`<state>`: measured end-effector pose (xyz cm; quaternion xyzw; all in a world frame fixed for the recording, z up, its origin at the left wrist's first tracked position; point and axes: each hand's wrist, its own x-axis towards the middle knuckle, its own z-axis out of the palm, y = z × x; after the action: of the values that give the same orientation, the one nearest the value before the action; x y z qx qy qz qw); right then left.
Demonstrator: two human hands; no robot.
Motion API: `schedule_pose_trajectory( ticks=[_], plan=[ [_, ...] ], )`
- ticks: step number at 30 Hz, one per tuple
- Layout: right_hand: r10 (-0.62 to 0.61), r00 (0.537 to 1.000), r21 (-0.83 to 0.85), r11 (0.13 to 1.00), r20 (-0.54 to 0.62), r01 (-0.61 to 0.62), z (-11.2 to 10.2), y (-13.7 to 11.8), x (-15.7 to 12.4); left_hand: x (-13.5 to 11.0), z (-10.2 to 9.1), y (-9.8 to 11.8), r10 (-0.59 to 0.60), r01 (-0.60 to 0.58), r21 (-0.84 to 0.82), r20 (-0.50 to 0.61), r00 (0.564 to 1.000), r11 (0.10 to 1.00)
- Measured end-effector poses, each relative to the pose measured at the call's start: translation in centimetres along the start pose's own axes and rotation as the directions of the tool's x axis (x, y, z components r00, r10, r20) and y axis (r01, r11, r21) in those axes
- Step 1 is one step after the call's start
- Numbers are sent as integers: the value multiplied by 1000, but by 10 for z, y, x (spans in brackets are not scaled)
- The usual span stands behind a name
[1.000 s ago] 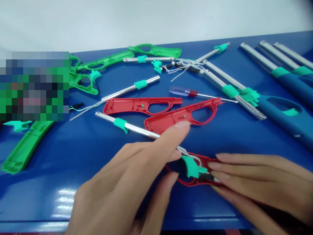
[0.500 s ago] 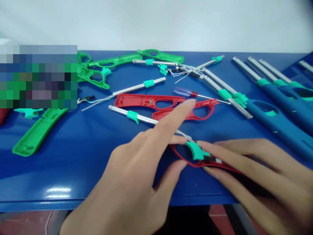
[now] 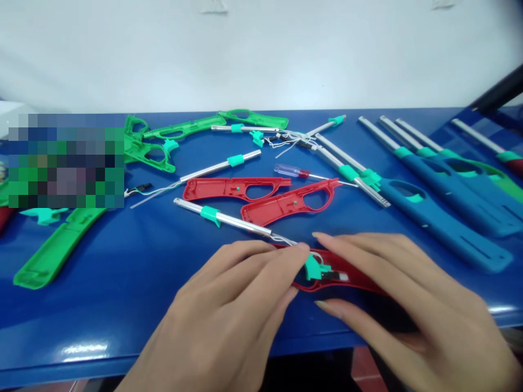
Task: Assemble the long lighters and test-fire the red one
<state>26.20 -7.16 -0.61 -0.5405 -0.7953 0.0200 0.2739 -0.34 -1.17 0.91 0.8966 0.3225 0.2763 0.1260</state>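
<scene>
Over a blue table (image 3: pixel 102 321), pinching the looped end of a red shell (image 3: pixel 355 272) with the left hand (image 3: pixel 229 305), and arching the right hand (image 3: pixel 433 305) loosely around its other end, thumb and fingers apart. Within the red shell, a turquoise trigger (image 3: pixel 314 268) and a black piece (image 3: pixel 330 276); off its left end, a metal tube (image 3: pixel 241 222). Beyond it rightward, blue handles (image 3: pixel 437 212); beyond it leftward, two red casings (image 3: pixel 216 189), then a screwdriver (image 3: pixel 288 170); farthest behind it, a white wall (image 3: pixel 261 60).
</scene>
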Motion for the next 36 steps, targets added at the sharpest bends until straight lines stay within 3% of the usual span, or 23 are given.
schedule_pose_trajectory(
  ticks=[4,9,11,16,22,28,33,36],
  plan=[
    [-35,999,-39,999,1,35,2,1,6,-1,1,2,52,-51,7,-33,998,999],
    [-69,998,-30,997,15,69,2,3,7,2,-13,-5,-38,53,71,-207,978,996],
    [-72,997,-22,997,43,73,3,4,5,5,-20,-16,-71,106,145,-224,972,984],
    [-72,996,13,997,48,71,5,6,2,10,-27,-44,-2,9,228,-29,1000,974],
    [-74,997,28,997,35,73,5,8,6,11,-27,-46,31,-26,248,-18,999,968],
    [-61,997,22,998,51,60,2,7,5,3,-31,-47,15,-27,199,63,998,980],
    [-81,995,28,996,59,79,1,9,0,-1,-26,-47,18,-18,189,0,1000,982],
    [-94,992,19,996,79,93,3,10,1,3,-30,-43,28,-33,169,36,999,985]
  ],
)
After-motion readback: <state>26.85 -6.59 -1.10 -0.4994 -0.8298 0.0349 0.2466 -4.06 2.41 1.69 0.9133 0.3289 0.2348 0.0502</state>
